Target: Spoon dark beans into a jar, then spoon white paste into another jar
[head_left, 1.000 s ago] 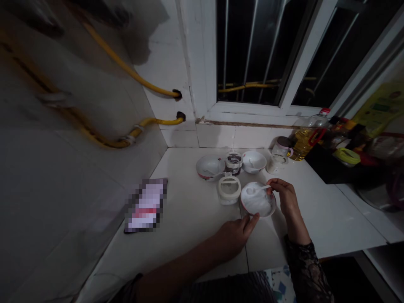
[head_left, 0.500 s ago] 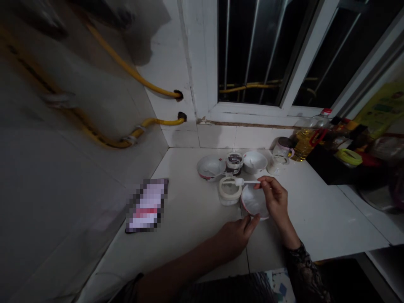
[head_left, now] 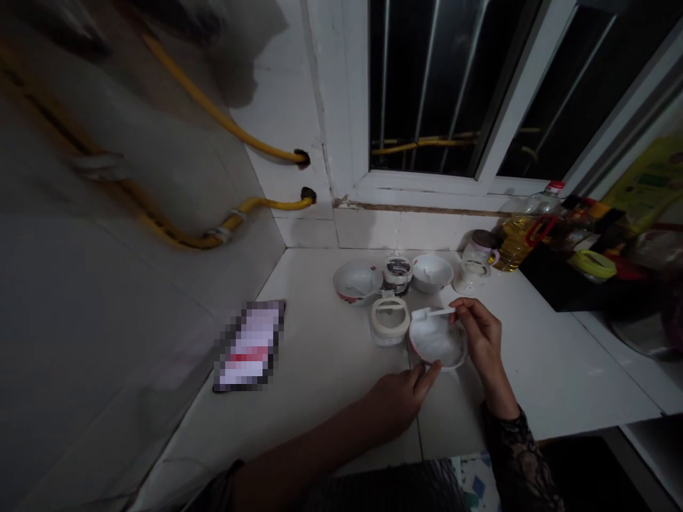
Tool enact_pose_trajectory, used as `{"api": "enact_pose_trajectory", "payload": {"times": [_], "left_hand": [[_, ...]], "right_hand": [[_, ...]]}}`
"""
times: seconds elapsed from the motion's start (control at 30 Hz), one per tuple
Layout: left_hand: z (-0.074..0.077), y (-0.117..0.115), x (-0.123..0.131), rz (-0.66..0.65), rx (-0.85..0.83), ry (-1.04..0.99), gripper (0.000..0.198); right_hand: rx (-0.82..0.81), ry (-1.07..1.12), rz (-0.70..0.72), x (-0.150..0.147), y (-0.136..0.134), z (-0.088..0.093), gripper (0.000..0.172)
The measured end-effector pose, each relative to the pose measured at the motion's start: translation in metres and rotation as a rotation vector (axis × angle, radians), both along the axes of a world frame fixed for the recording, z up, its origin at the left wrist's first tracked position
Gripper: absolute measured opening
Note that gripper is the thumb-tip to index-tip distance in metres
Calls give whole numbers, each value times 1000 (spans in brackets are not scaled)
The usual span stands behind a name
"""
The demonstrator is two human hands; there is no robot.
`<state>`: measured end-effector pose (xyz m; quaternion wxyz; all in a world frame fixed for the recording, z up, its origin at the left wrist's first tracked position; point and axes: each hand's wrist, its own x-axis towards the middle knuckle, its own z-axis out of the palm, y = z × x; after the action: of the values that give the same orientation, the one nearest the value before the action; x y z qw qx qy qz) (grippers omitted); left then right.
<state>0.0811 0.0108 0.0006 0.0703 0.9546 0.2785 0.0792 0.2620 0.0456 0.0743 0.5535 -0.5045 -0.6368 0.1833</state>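
Note:
My right hand (head_left: 479,334) pinches the handle of a small white spoon (head_left: 438,311), whose head is over the far left rim of a white bowl (head_left: 435,341). Something pale lies in that bowl. My left hand (head_left: 405,395) grips the bowl's near rim with thumb and fingers. Just left of the bowl stands a square clear jar (head_left: 390,323) with a pale rim. Behind it are a bowl with a red pattern (head_left: 357,284), a second jar with dark contents (head_left: 397,274) and another white bowl (head_left: 433,274), each bowl with a spoon in it.
A blurred-out phone-like object (head_left: 250,346) lies on the white counter (head_left: 314,334) at left. At the back right stand a lidded jar (head_left: 474,263), an oil bottle (head_left: 517,238) and a black box (head_left: 555,277) with condiments. Yellow pipes (head_left: 213,117) run along the left wall.
My right hand has moved right with the spoon, from above the square jar to over the bowl. The white lump on the spoon no longer shows clearly. My left hand stays on the rim.

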Motion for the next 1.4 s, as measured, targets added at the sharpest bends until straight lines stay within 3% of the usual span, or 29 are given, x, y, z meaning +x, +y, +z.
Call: {"api": "enact_pose_trajectory", "payload": {"times": [0.1,0.2,0.27,0.37,0.47,0.73,0.97,1.1,1.4], "left_hand": [[2,0,-1,-7,12,-14,63],[5,-1,-1,-16,19,-21,63],[7,0,-1,-14,17,-19,62],[8,0,0,-3,14,-7,61],[8,0,0,2,9,6,60],[-2,0,1,2,38,-21,60],[3,0,-1,-3,38,-28,59],[1,0,-1,1,40,-46,59],[-1,0,0,1,26,-33,61]], "right_hand": [[-130,60,-60,17,3,-3,20],[-187,-124,-108,27,6,-3,18],[-142,-278,-115,26,8,-3,18],[-76,-414,-41,18,9,-1,20],[-118,-429,79,10,9,-1,20],[-302,-228,121,8,9,-3,20],[-445,180,55,11,10,2,15],[-432,327,-5,14,11,5,14],[-411,406,-17,16,13,3,12]]}}
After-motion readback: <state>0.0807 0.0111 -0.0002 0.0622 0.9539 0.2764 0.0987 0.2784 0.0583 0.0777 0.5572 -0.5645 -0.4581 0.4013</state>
